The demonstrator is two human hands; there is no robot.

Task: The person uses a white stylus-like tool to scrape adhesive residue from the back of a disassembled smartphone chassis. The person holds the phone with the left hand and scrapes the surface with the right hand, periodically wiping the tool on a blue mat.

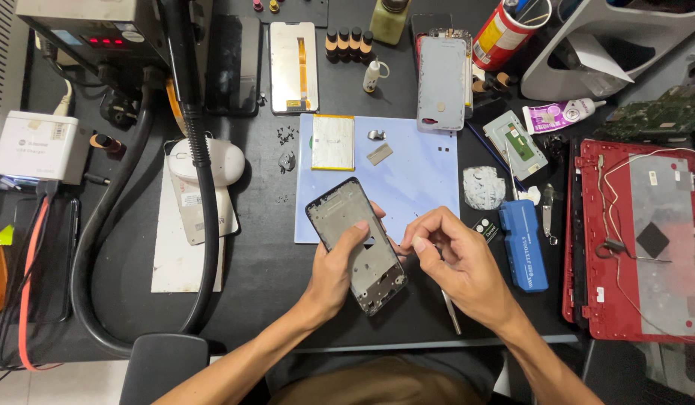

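Note:
My left hand holds an opened phone frame, dark and bare inside, tilted over the front edge of a pale blue work mat. My right hand is beside it, fingers pinched together at the frame's right edge; whatever small part they pinch is too small to see. A thin metal tool lies on the table under my right wrist. On the mat rest a flat battery and two small metal pieces.
A blue tool case and white crumpled pad lie to the right, then a red opened laptop shell. A phone screen, grey back cover and small bottles sit behind. A thick black hose runs down the left, across a white device.

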